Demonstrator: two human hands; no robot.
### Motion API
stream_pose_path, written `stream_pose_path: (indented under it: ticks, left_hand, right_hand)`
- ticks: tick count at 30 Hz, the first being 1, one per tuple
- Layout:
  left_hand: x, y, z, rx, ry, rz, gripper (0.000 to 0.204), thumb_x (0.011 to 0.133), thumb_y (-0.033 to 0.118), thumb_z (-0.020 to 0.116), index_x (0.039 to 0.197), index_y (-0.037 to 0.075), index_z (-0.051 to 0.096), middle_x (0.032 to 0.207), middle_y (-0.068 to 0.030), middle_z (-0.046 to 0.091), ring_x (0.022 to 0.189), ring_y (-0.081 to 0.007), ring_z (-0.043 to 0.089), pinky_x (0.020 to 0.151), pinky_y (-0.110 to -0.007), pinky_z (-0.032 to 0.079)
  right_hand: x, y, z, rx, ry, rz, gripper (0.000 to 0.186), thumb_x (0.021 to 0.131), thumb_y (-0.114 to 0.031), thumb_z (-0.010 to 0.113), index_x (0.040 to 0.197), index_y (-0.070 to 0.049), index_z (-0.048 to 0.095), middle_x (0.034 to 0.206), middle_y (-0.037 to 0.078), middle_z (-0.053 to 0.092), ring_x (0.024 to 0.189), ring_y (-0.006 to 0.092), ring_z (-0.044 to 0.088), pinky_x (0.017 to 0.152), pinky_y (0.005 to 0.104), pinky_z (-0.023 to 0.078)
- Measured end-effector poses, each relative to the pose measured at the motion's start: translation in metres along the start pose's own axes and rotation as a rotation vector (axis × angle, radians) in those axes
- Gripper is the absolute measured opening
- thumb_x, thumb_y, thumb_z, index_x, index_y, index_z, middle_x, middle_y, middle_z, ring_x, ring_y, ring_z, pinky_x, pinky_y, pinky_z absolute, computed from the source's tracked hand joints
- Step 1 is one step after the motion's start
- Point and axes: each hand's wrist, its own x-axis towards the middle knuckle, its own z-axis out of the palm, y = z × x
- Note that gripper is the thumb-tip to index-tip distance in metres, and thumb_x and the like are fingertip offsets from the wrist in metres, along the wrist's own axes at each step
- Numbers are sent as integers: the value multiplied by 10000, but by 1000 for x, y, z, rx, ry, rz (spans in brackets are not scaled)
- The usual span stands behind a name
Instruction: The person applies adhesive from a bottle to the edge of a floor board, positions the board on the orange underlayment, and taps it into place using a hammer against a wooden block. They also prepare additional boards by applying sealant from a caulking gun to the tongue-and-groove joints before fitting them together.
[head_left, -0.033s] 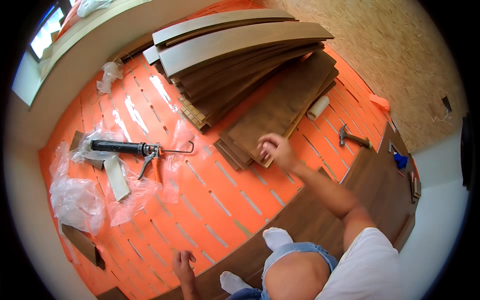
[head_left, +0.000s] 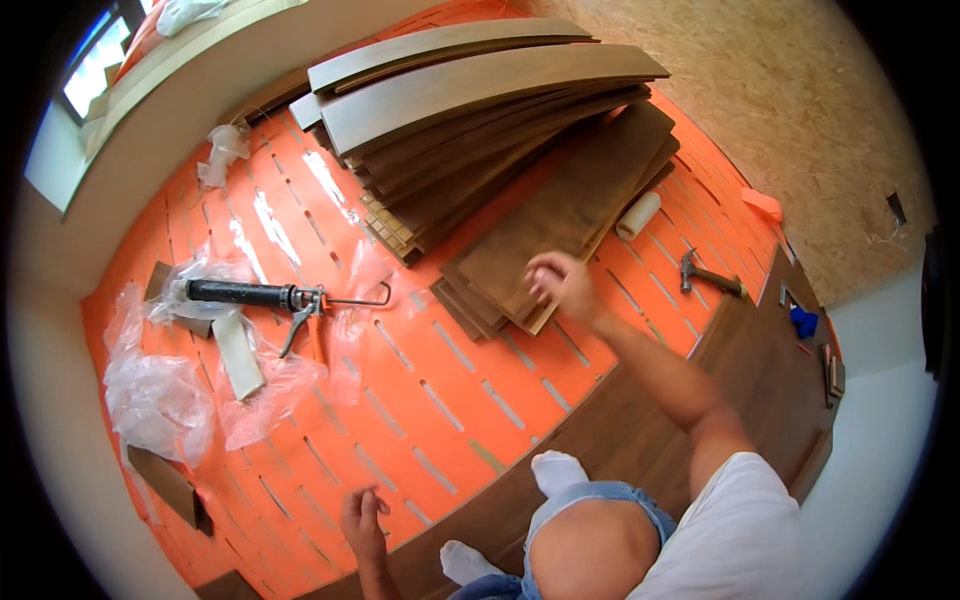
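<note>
My right hand (head_left: 563,283) reaches over the near end of a short stack of brown floor planks (head_left: 555,220). Its fingers are loosely bent with small gaps between them, and nothing shows in them. Whether the hand touches the top plank I cannot tell. Lower down, my left hand (head_left: 363,522) hovers above the orange underlay (head_left: 400,430), empty, thumb and fingers apart. Beyond the short stack lies a taller, fanned pile of planks (head_left: 490,90). A black caulking gun (head_left: 250,294) rests on crumpled clear plastic (head_left: 160,400) to the left, beside a pale sausage-shaped pack (head_left: 238,355).
Laid brown flooring (head_left: 640,420) runs under my feet toward the right. On the right are a hammer (head_left: 712,273), a whitish roll (head_left: 638,216) and a blue item (head_left: 803,321). A plank offcut (head_left: 168,488) lies at left. A chipboard panel (head_left: 790,140) covers the far right.
My right hand has shifted slightly up and to the right. My left hand has risen a little. The view has moved slightly; the planks and tools stay in place.
</note>
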Motion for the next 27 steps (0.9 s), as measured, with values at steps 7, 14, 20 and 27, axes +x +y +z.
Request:
stream_pose_path:
  ticks: [7, 14, 20, 27]
  left_hand:
    - [24, 66, 18, 459, -219, 125, 271, 997, 122, 614, 1237, -3, 633, 880, -59, 705, 850, -155, 664, 799, -315, 520]
    - [-21, -43, -75, 583, -379, -263, 521, 1022, 316, 576, 1467, 155, 360, 1322, -122, 565, 1101, -314, 645, 952, -417, 505]
    - [-117, -78, -83, 1009, -290, -462, 373, 992, 318, 635, 1236, 37, 653, 1028, -89, 710, 962, -185, 697, 859, -352, 554]
    - [-197, -152, -87, 712, -75, -620, 442, 900, 426, 725, 1169, 77, 687, 943, -150, 754, 925, -253, 742, 823, -357, 572]
  right_hand:
    - [75, 38, -181, -336, 594, 30, 212, 1032, -135, 506, 1113, 7, 641, 906, 95, 710, 723, 129, 671, 629, 265, 536]
    - [118, 149, -301, -862, 661, 559, 599, 885, -525, 613, 1040, 45, 716, 1183, 289, 671, 1130, 449, 632, 949, 531, 495]
    - [163, 188, -331, -957, 610, 746, 751, 864, -664, 599, 1208, -3, 699, 1263, 242, 665, 1208, 397, 625, 1029, 461, 485]
    - [168, 196, -360, -140, 825, 534, 547, 876, -426, 700, 1249, -27, 664, 1175, 103, 706, 1072, 242, 672, 916, 386, 541]
